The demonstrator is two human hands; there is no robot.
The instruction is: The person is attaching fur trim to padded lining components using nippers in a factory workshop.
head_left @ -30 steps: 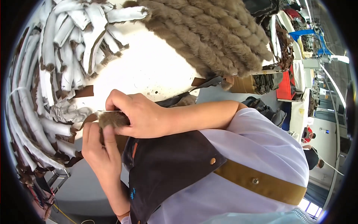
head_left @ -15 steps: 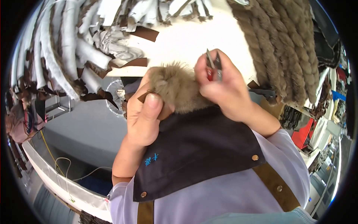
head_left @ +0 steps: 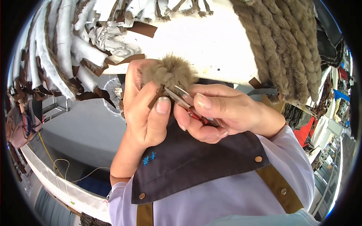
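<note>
A tan-brown fur piece (head_left: 171, 71) is gripped in my left hand (head_left: 143, 116), its tuft of hairs standing up above the thumb and fingers. A dark brown edge of it shows beside the thumb. Closed around small red-handled thread snips (head_left: 200, 117) is my right hand (head_left: 230, 113). The snips' two metal blades lie apart and point at the lower edge of the fur, close to my left fingers. Whether the blades touch it I cannot tell.
On the white table (head_left: 196, 41), white-backed fur strips (head_left: 45, 52) fill the left side, with a crumpled grey-white cloth (head_left: 111, 41) beside them. Thick brown fur strips (head_left: 279, 45) hang over the right side. A dark apron (head_left: 181, 162) covers my front below the hands.
My right hand has come down and turned, bringing the snips from above the table to the fur's lower edge. My left hand has turned the fur piece slightly, still holding it.
</note>
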